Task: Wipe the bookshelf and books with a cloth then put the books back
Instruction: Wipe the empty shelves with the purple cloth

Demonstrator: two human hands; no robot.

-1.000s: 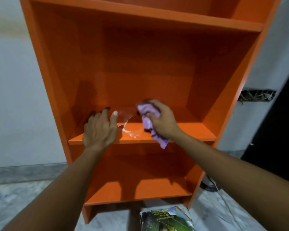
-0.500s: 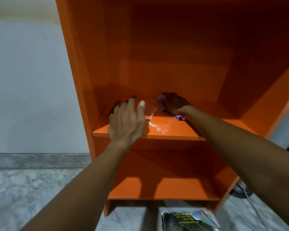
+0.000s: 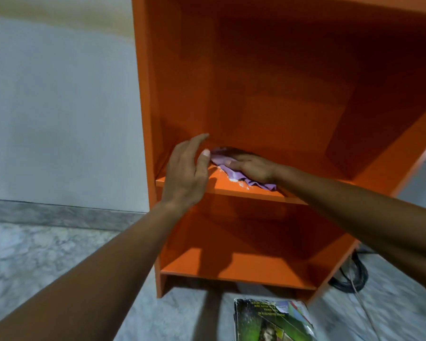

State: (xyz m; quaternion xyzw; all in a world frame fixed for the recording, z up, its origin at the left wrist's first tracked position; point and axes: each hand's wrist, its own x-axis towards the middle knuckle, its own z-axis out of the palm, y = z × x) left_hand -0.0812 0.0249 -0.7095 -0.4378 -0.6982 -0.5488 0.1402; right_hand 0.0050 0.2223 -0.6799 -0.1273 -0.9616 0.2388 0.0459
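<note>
The right hand (image 3: pixel 251 167) lies flat on the purple cloth (image 3: pixel 219 159), fingers straight, pressing it onto the middle shelf (image 3: pixel 244 191) of the orange bookshelf (image 3: pixel 256 94), toward its left rear corner. A whitish smear (image 3: pixel 235 181) shows on the board just in front of the cloth. The left hand (image 3: pixel 186 173) hovers just beside it, relaxed and holding nothing (whether it touches the shelf edge I cannot tell). The books (image 3: pixel 271 321) lie on the marble floor (image 3: pixel 47 254) in front of the unit; the 2 shelves in view hold none.
</note>
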